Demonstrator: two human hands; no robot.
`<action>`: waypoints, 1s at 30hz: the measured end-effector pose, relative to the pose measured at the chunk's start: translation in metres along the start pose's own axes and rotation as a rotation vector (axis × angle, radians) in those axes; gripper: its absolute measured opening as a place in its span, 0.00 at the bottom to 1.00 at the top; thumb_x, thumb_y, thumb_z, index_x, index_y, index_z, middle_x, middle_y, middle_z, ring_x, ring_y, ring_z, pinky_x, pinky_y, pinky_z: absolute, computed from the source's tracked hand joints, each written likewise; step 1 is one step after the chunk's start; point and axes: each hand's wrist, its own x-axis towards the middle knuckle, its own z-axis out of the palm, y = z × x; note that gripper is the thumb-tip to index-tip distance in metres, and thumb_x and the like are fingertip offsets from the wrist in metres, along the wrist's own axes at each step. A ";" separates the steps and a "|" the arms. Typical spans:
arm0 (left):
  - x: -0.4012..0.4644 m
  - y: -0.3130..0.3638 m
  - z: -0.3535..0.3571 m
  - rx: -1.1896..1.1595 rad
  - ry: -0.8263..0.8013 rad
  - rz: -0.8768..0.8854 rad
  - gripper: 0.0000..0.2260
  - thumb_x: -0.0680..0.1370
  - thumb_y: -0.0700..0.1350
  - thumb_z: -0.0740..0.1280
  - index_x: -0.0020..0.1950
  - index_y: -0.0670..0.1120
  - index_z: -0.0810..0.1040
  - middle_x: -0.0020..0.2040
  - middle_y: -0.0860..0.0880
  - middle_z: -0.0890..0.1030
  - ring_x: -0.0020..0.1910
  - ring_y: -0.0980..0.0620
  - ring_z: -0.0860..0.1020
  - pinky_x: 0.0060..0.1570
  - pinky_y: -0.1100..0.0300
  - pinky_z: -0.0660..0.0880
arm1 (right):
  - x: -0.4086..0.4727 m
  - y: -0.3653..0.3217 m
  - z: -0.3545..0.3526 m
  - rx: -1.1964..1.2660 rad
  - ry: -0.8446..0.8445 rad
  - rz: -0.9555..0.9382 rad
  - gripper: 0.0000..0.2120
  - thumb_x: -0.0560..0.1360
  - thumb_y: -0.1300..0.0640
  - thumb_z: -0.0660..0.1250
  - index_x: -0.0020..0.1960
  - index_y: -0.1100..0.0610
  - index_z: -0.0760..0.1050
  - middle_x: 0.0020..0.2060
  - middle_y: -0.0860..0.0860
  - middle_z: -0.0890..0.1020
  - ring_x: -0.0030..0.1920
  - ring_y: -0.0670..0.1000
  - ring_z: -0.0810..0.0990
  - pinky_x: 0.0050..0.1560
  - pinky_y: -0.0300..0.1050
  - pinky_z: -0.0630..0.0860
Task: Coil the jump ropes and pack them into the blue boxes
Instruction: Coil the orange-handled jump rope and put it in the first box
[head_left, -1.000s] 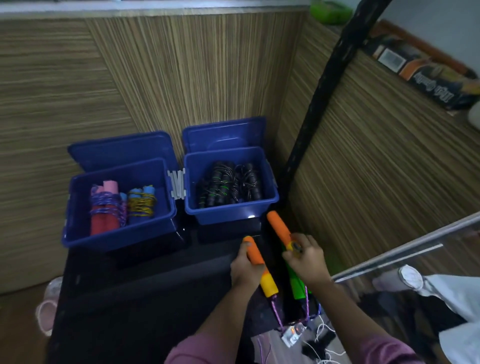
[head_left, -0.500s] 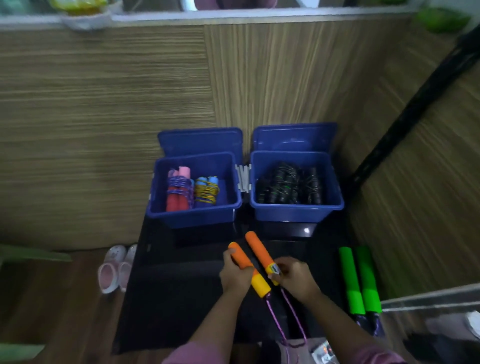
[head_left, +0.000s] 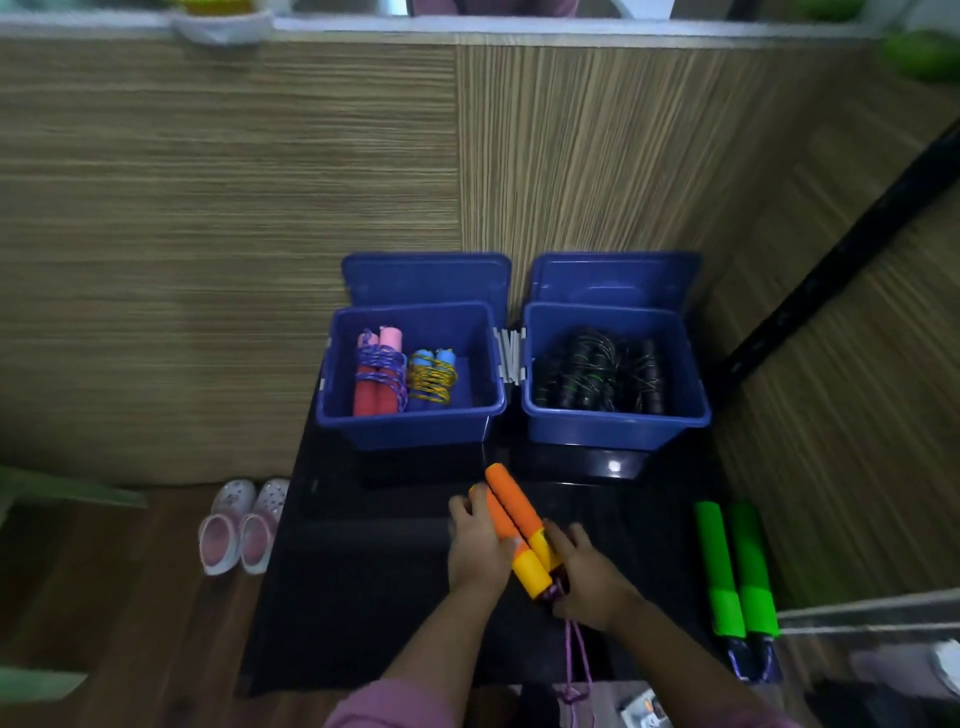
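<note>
The purple rope runs off the bottom edge at 6 o'clock, the black ropes blur into one tangle beyond counting, and the hands hide the orange handles' near sides.

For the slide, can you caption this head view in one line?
Both hands, left hand and right hand, hold the orange-handled jump rope handles together on the black table before two open blue boxes.

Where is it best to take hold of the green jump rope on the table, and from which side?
Probably grip the green jump rope across both handles at mid-length, coming from above. The handles lie flat, side by side and touching on the black table, so one hand could span both.
</note>
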 end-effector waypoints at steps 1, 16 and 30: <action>0.000 0.001 -0.003 0.184 -0.014 0.082 0.35 0.75 0.48 0.69 0.76 0.54 0.54 0.74 0.46 0.53 0.73 0.42 0.57 0.68 0.44 0.65 | 0.000 -0.001 -0.002 -0.001 0.001 0.005 0.48 0.67 0.58 0.71 0.77 0.51 0.45 0.70 0.56 0.58 0.54 0.54 0.77 0.47 0.41 0.74; 0.024 0.004 -0.019 0.990 -0.370 0.669 0.40 0.71 0.62 0.69 0.76 0.54 0.54 0.77 0.47 0.55 0.76 0.44 0.51 0.69 0.33 0.47 | -0.006 0.025 -0.013 0.111 0.149 0.044 0.11 0.68 0.64 0.67 0.51 0.61 0.76 0.41 0.46 0.70 0.43 0.48 0.73 0.42 0.32 0.65; 0.016 -0.018 -0.027 0.993 -0.336 0.592 0.32 0.79 0.58 0.57 0.78 0.50 0.47 0.71 0.41 0.63 0.67 0.40 0.64 0.68 0.42 0.59 | 0.005 0.003 -0.027 0.437 -0.036 0.233 0.11 0.72 0.63 0.66 0.31 0.55 0.75 0.27 0.48 0.75 0.29 0.43 0.72 0.34 0.38 0.69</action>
